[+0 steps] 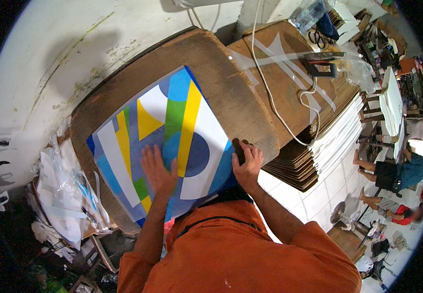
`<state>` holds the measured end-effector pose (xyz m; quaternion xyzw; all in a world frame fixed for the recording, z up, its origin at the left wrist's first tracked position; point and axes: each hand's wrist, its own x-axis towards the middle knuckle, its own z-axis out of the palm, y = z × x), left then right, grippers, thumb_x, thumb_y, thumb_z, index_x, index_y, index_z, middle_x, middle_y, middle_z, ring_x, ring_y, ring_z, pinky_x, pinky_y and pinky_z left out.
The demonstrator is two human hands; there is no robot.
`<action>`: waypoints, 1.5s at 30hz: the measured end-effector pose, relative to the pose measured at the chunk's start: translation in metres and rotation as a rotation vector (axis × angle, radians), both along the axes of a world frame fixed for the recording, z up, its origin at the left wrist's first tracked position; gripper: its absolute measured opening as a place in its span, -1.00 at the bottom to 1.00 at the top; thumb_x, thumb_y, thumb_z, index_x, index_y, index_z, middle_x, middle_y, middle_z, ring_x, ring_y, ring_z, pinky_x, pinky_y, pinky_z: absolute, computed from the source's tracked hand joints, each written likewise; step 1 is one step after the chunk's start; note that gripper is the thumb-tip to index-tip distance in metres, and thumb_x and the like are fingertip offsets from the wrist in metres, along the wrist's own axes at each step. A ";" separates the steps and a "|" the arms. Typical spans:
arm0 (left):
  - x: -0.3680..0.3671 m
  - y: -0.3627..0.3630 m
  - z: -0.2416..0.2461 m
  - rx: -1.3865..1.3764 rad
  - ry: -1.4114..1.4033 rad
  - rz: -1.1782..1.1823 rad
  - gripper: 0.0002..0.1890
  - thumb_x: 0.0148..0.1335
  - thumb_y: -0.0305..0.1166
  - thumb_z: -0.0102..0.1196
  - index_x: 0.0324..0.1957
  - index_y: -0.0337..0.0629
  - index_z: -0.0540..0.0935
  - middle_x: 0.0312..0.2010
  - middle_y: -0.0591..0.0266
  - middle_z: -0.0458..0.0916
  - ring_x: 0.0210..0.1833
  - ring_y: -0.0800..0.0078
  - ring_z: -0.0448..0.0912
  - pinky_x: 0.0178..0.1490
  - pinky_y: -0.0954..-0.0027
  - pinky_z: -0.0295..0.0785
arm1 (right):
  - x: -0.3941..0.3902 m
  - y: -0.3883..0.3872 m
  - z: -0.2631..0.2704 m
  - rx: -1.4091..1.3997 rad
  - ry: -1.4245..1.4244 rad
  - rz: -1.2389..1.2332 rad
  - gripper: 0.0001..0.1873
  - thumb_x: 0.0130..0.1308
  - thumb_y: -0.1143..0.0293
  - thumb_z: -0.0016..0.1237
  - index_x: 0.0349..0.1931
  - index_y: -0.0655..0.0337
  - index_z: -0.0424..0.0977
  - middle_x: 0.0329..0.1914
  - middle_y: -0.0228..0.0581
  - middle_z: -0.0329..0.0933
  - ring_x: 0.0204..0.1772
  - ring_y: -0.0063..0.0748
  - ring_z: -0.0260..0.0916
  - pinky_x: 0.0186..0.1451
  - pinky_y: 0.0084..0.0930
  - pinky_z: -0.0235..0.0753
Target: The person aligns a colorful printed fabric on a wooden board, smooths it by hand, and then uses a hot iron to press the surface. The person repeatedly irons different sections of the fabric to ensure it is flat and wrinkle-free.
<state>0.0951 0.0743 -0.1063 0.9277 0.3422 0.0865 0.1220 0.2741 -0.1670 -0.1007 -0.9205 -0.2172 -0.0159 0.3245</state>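
Observation:
A panel or sheet with a geometric pattern point(211, 121) in blue, white, yellow, green and grey-violet lies on a worn wooden tabletop point(229, 88). My left hand point(158, 170) rests flat on its left-centre part, palm down, fingers spread. At the right edge of the pattern, my right hand point(248, 161) grips a small dark brown block point(239, 151), partly hidden by the fingers. The near edge of the sheet reaches my orange shirt point(233, 249).
Right of the tabletop, a stack of boards point(328, 132) carries a brown board with translucent strips, a corded clothes iron point(321, 65) and scissors point(317, 38). A white cord point(264, 84) crosses it. Plastic scraps point(63, 194) crowd the left. Two people point(394, 174) are farther right.

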 end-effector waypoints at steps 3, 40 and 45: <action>0.072 -0.026 -0.010 -0.042 -0.067 -0.121 -0.19 0.42 -0.07 0.16 0.57 -0.29 0.27 0.62 -0.29 0.11 0.69 -0.28 0.01 0.68 -0.31 -0.16 | 0.010 -0.002 -0.002 0.018 -0.051 0.062 -0.48 0.21 0.31 0.34 0.21 0.14 0.64 0.00 -0.13 0.52 0.10 -0.01 0.45 0.16 -0.05 0.40; 0.138 -0.058 -0.017 -0.076 -0.175 -0.213 -0.22 0.31 0.03 0.24 0.45 -0.24 0.46 0.57 -0.30 0.16 0.67 -0.26 0.06 0.65 -0.38 -0.11 | 0.040 0.022 -0.009 -0.111 0.126 0.044 -0.85 0.26 0.29 0.24 -0.28 0.15 0.65 -0.27 -0.13 0.61 -0.08 -0.01 0.48 0.05 -0.06 0.36; 0.140 -0.061 -0.013 -0.079 -0.113 -0.199 -0.19 0.35 0.06 0.18 0.55 -0.10 0.39 0.58 -0.31 0.13 0.68 -0.25 0.02 0.65 -0.37 -0.12 | 0.033 0.025 -0.012 -0.066 0.043 -0.021 -0.86 0.27 0.32 0.25 -0.29 0.16 0.65 -0.31 -0.21 0.60 -0.12 -0.08 0.48 0.02 -0.12 0.35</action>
